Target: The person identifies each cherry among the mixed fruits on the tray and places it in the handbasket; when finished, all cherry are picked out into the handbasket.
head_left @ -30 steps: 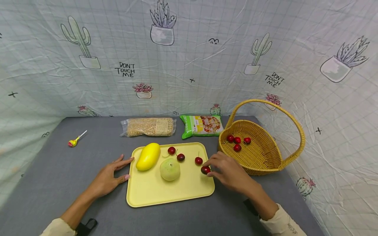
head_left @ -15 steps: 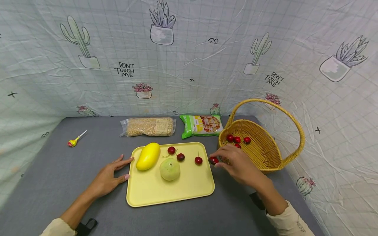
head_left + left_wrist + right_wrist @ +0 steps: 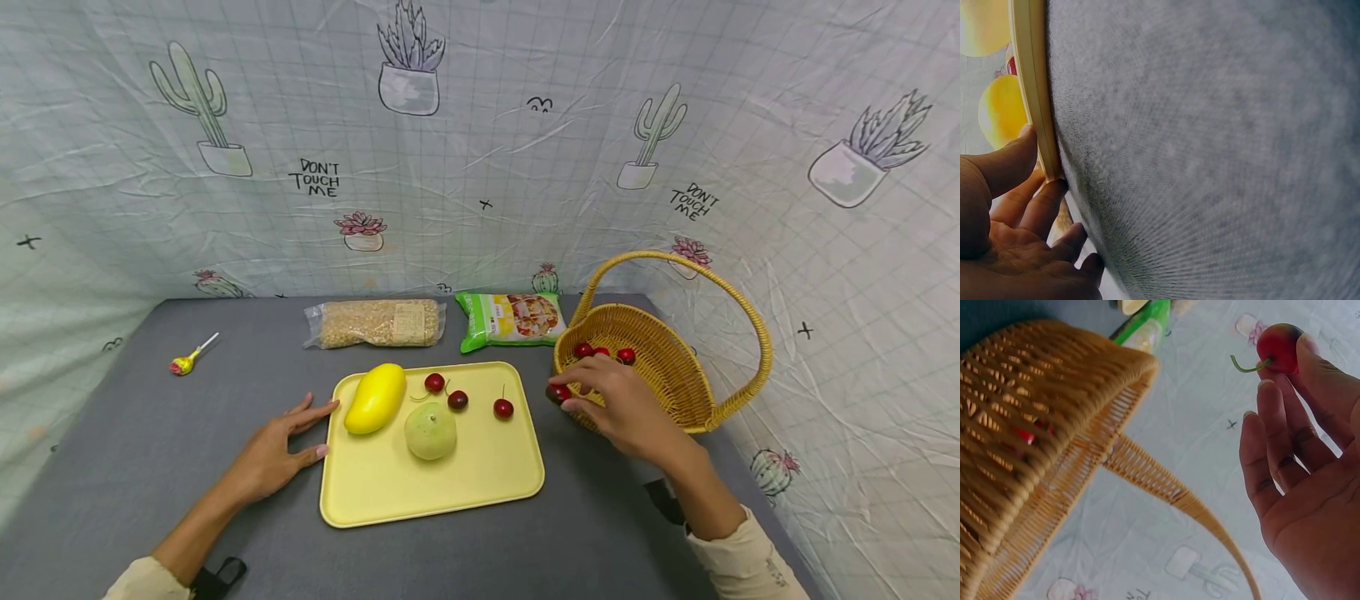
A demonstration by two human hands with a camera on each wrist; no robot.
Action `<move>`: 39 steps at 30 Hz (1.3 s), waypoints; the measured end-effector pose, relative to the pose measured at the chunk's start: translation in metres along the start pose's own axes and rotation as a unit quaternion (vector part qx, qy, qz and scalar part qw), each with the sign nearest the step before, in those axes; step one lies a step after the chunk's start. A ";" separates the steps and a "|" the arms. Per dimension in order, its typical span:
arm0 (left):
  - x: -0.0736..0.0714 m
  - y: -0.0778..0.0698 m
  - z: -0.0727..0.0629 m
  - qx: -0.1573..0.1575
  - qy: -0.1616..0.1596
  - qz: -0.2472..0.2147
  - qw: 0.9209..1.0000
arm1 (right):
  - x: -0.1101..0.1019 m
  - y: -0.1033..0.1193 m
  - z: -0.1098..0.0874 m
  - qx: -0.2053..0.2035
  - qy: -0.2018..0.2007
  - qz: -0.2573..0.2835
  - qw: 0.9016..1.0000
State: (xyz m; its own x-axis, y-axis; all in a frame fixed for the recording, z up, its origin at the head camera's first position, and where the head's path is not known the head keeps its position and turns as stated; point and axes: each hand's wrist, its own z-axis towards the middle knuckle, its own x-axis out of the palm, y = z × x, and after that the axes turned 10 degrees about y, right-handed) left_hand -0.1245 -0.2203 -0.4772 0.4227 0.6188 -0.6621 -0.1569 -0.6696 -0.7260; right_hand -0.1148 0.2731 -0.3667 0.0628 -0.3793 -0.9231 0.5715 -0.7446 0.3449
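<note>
My right hand (image 3: 622,404) pinches a dark red cherry (image 3: 558,393) between thumb and fingertips, at the near left rim of the wicker basket (image 3: 675,350). In the right wrist view the held cherry (image 3: 1280,347) shows a curved green stem. Several cherries (image 3: 626,356) lie inside the basket, partly hidden by the hand. My left hand (image 3: 273,450) touches the left edge of the yellow tray (image 3: 480,483) with thumb and fingertips, the fingers fairly straight. On the tray are a yellow mango (image 3: 376,398), a pale green round fruit (image 3: 431,432) and three cherries (image 3: 503,408).
Behind the tray lie a clear bag of grains (image 3: 375,323) and a green snack packet (image 3: 512,321). A lollipop (image 3: 193,354) is at the far left of the grey table (image 3: 247,367). The basket's tall handle (image 3: 738,304) arches over its right side.
My right hand has lifted the cherry off the tray's right side and carried it right, up to the basket's rim. The left hand has stayed at the tray's edge.
</note>
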 end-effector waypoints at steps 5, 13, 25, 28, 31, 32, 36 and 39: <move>0.000 0.000 0.000 0.002 -0.003 -0.001 1.000 | -0.008 -0.004 -0.001 0.017 0.009 0.008 1.000; 0.000 0.000 0.000 -0.002 0.001 0.001 1.000 | -0.022 -0.013 -0.001 0.022 0.009 -0.004 1.000; 0.000 0.000 0.000 -0.002 0.001 0.006 1.000 | -0.046 -0.021 0.001 0.066 0.057 0.000 0.996; 0.000 0.000 0.000 -0.003 0.001 0.005 1.000 | -0.053 -0.023 0.003 0.071 0.070 -0.002 0.995; 0.000 0.000 0.000 -0.003 0.003 0.001 1.000 | -0.058 -0.025 0.006 0.090 0.088 0.011 0.992; 0.000 0.000 0.000 -0.003 0.003 -0.001 1.000 | -0.060 -0.026 0.007 0.095 0.093 0.016 0.991; 0.000 0.000 0.000 -0.003 0.004 -0.004 1.000 | -0.066 -0.031 0.012 0.107 0.110 0.035 0.988; 0.000 0.000 0.000 0.001 0.001 -0.001 1.000 | -0.070 -0.034 0.016 0.109 0.124 0.039 0.986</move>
State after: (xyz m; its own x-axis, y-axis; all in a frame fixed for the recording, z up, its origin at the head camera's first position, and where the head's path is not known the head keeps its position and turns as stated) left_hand -0.1241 -0.2203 -0.4776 0.4256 0.6191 -0.6600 -0.1583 -0.6672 -0.7279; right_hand -0.1521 0.3165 -0.3111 0.3126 -0.3152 -0.8961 0.3690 -0.8290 0.4203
